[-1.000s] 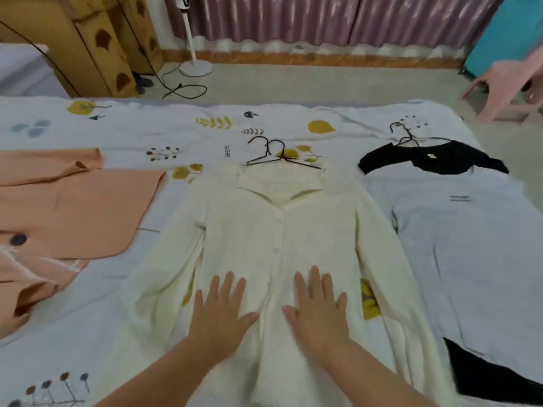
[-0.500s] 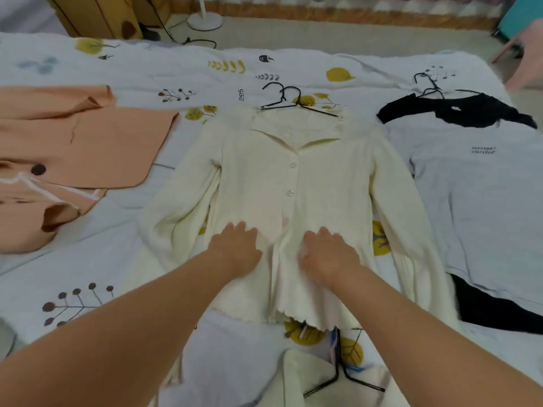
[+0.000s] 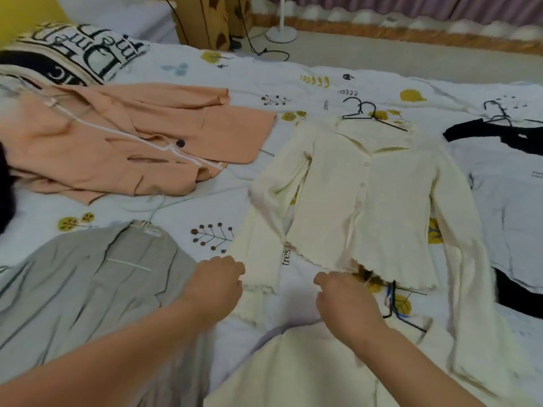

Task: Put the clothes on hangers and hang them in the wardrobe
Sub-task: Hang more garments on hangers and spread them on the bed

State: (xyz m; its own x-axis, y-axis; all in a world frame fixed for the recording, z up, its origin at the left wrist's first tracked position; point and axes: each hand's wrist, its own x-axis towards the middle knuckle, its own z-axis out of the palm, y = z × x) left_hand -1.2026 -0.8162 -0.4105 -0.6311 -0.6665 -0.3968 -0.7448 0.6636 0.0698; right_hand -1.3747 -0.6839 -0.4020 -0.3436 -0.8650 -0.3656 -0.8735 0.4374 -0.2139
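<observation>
On the bed sheet (image 3: 188, 212) the cream cardigan (image 3: 373, 198) lies flat, a black hanger (image 3: 367, 114) at its collar; my left hand (image 3: 216, 284), fingers curled, sits at its sleeve cuff; my right hand (image 3: 346, 304) curls at its hem; whether either grips fabric I cannot tell.

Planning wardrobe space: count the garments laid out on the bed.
5: peach jacket far left, grey jacket near left, cream cardigan centre, grey-and-black tee right, another cream garment nearest. The printed fabric top left may be a sixth.
</observation>
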